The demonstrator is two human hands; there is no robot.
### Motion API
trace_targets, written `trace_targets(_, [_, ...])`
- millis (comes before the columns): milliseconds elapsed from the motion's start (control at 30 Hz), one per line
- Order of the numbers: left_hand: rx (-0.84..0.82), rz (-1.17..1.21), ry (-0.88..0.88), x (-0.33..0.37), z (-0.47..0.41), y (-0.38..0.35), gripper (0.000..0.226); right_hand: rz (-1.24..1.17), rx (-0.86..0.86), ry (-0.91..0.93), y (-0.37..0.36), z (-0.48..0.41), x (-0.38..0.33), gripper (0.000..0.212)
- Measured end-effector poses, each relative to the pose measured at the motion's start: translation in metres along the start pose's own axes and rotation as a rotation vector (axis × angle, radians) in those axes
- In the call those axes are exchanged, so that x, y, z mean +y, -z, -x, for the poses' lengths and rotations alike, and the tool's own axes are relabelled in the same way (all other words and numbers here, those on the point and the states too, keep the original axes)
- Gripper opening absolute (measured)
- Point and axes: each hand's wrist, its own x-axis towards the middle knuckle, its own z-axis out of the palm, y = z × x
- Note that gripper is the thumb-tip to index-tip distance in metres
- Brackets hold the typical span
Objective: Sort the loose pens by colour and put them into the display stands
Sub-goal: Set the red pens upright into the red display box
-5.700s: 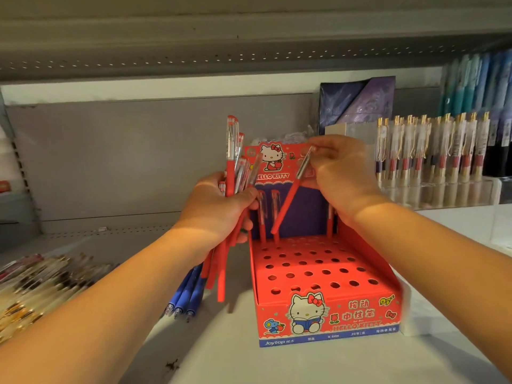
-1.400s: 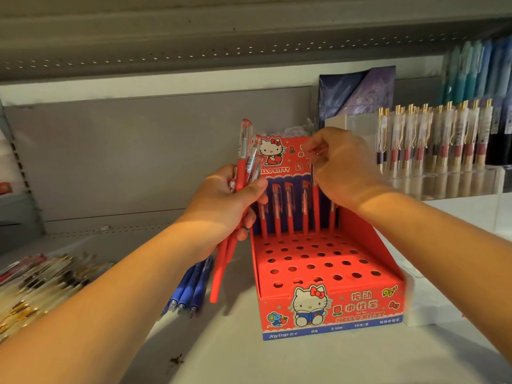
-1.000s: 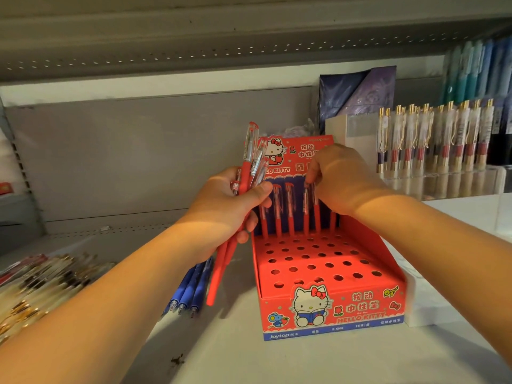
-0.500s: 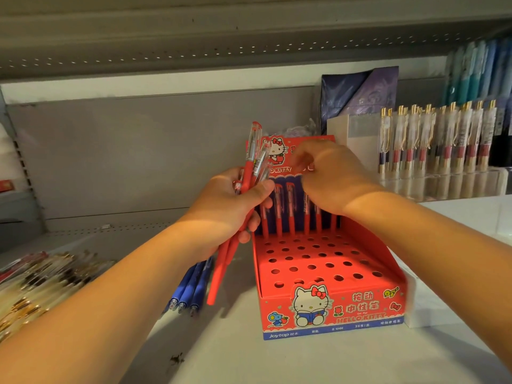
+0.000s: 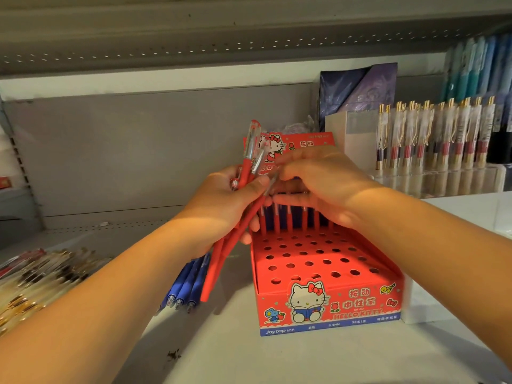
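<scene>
Over the middle of the shelf point(image 5: 277, 361), my left hand point(image 5: 224, 200) grips a bundle of red pens point(image 5: 235, 239), tips slanting down. My right hand point(image 5: 318, 184) meets it, fingers curled, pinching the clear top of a single pen point(image 5: 271, 182) beside my left thumb. Just behind them the red display stand point(image 5: 327, 300) carries back-row pens point(image 5: 289, 220) upright in its rearmost holes. Blue pens point(image 5: 185, 284) lie flat beneath my left wrist.

Pale shelf point(image 5: 249, 361), red stand point(image 5: 327, 309) at centre, blue pens point(image 5: 182, 284) lying just left of it, loose pens point(image 5: 36, 275) heaped far left, clear rack point(image 5: 443, 181) of pens back right.
</scene>
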Motion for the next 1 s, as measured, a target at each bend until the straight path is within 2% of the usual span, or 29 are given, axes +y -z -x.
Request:
trace_targets(133, [0.130,-0.042,0.034,-0.001,-0.004,0.004,0.008,-0.016,0.104,0.076,0.002,-0.003,-0.002,0.025])
trace_targets(333, [0.273,-0.129,0.010,-0.004,-0.009,0.010,0.008,0.075,0.226,0.205,0.009,-0.008,-0.004,0.024])
trace_targets(467, [0.284,-0.081,0.039,-0.003,-0.010,0.012,0.009,0.320,0.306,0.345,0.014,-0.013,-0.001,0.033])
trace_targets(667, [0.182,0.058,0.048,0.001,-0.008,0.007,0.012,0.568,0.240,0.459,0.008,-0.008,0.008,0.035])
trace_targets(833, [0.161,0.033,0.018,0.001,-0.007,0.006,0.011,0.601,0.175,0.464,0.005,-0.005,0.012,0.040])
trace_targets(1000, [0.168,0.035,-0.010,0.000,-0.007,0.006,0.008,0.532,0.116,0.418,0.003,-0.006,0.015,0.043])
